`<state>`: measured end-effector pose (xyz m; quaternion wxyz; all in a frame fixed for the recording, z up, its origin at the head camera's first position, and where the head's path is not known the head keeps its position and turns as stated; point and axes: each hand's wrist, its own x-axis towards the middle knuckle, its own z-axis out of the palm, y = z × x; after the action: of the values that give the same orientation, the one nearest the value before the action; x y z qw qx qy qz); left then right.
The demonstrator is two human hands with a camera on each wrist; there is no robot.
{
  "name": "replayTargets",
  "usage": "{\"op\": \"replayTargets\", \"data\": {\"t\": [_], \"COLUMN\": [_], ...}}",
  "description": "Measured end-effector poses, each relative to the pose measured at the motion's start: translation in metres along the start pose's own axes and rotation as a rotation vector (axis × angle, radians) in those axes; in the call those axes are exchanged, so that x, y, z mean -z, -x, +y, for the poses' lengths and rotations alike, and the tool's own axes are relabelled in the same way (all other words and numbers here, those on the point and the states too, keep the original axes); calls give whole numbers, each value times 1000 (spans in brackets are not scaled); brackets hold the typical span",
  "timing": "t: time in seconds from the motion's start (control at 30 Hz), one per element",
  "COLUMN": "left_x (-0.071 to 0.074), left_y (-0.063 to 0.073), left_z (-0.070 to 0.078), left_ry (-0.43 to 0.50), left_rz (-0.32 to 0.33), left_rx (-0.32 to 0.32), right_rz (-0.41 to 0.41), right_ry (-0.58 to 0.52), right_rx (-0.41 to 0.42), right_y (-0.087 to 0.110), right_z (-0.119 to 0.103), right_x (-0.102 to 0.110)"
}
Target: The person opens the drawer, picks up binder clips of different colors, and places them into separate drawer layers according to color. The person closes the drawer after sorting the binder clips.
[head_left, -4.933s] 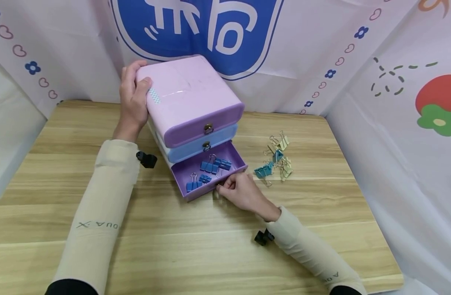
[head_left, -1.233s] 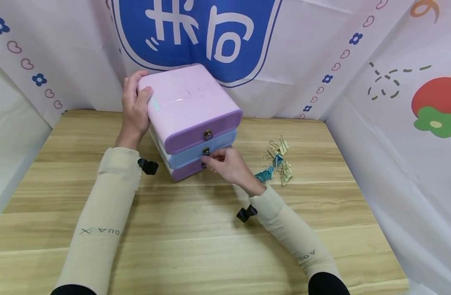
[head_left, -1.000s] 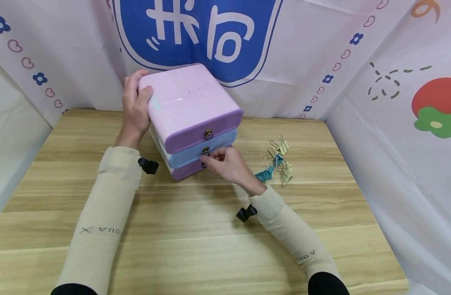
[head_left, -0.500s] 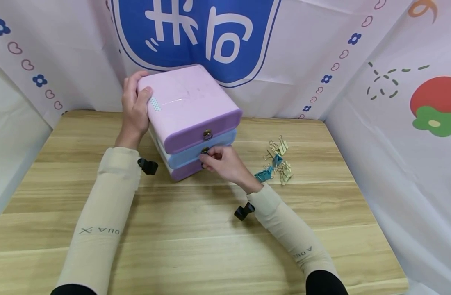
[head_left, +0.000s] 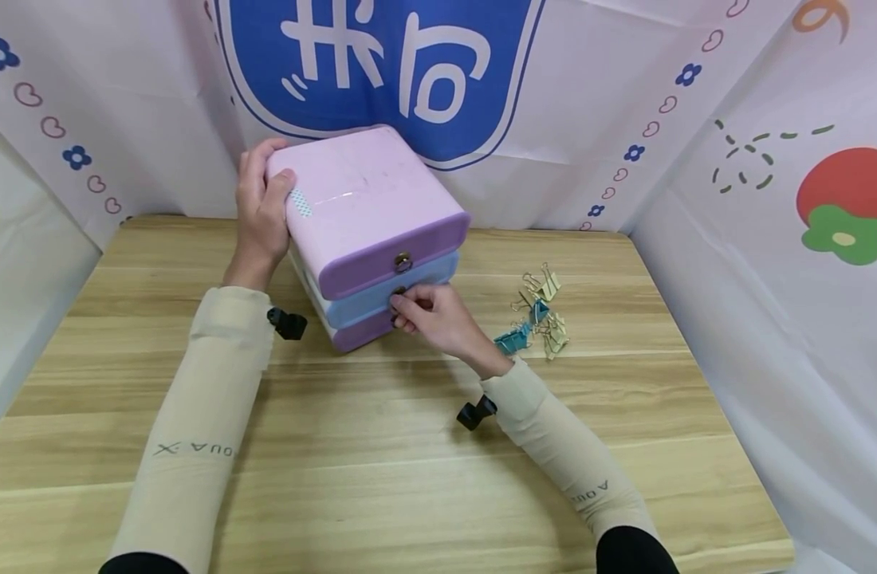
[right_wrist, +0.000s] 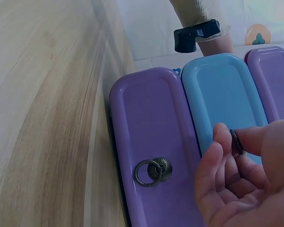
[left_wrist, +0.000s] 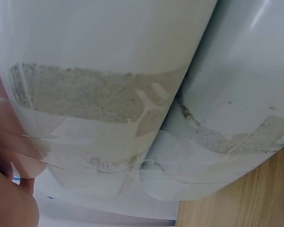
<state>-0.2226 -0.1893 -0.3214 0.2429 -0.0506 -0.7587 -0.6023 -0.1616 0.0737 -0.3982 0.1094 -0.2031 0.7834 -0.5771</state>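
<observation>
A small desktop drawer unit with a pink top stands at the back of the table, all three drawers pushed in. My left hand grips its rear left edge, thumb on the top and fingers behind. Thumb and forefinger of my right hand pinch the ring pull on the blue middle drawer. Below that drawer is the purple bottom drawer, its ring pull hanging free in the right wrist view. The left wrist view shows the unit's taped side.
Several binder clips lie loose in a pile right of the unit: teal clips and pale yellow clips. The wooden table runs back to a printed cloth wall.
Earlier the bottom drawer stood out with blue binder clips in it; now it is pushed in. My right hand has moved up to the middle drawer's ring pull. My left hand keeps its grip.
</observation>
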Motion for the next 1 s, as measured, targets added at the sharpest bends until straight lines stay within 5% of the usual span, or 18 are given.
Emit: {"op": "replayTargets", "data": {"t": [0.7,1.0], "left_x": [0,0], "left_y": [1,-2], "left_z": [3,-7], "left_ry": [2,-8], "left_rz": [-6,-1], "left_rx": [8,5], "right_rz": [-15,-30], "right_ry": [12,20], "right_rx": [-39,-86], "right_y": [21,34], "right_z": [-3,-5], "right_x": [7,9]}}
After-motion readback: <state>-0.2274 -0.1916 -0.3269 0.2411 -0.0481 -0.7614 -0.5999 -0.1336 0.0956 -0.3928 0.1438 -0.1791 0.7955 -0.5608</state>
